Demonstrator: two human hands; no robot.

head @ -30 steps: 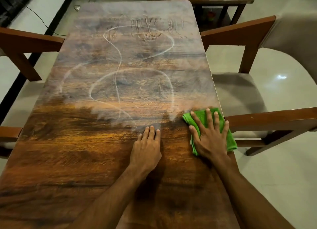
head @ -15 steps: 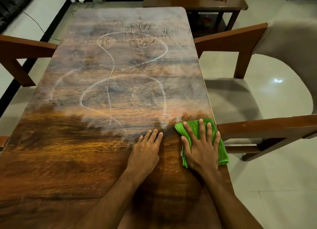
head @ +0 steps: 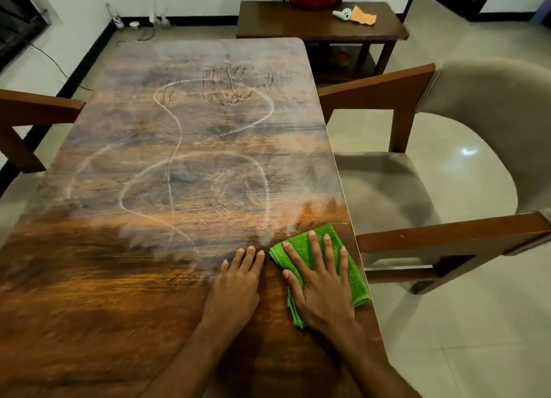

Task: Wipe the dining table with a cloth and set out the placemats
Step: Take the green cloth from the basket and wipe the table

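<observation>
My right hand (head: 323,290) presses the fuzzy green cloth (head: 351,278) with fingers splayed near the wooden table's (head: 119,278) right edge; my left hand (head: 235,284) lies flat beside it, fingers together.

A folded green cloth (head: 356,281) lies flat near the dusty wooden dining table's (head: 149,278) right edge.
</observation>
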